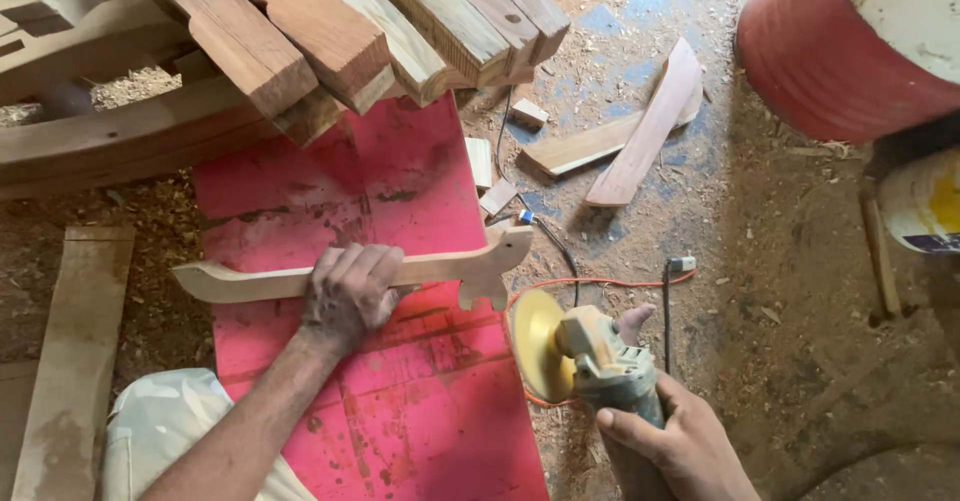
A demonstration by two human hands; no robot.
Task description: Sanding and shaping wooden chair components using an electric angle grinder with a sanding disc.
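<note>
My left hand grips a long curved wooden piece that lies across a red board on the floor. One end of the piece has a notched, shaped profile. My right hand holds an angle grinder with a yellow sanding disc. The disc stands just below the notched right end of the wooden piece, a little apart from it. An orange cable runs from the grinder over the sawdust.
Stacked timber beams overhang the red board at the top. Loose offcuts lie on the sawdust-covered floor. A red drum and a white bucket stand at the right. A plank lies at the left.
</note>
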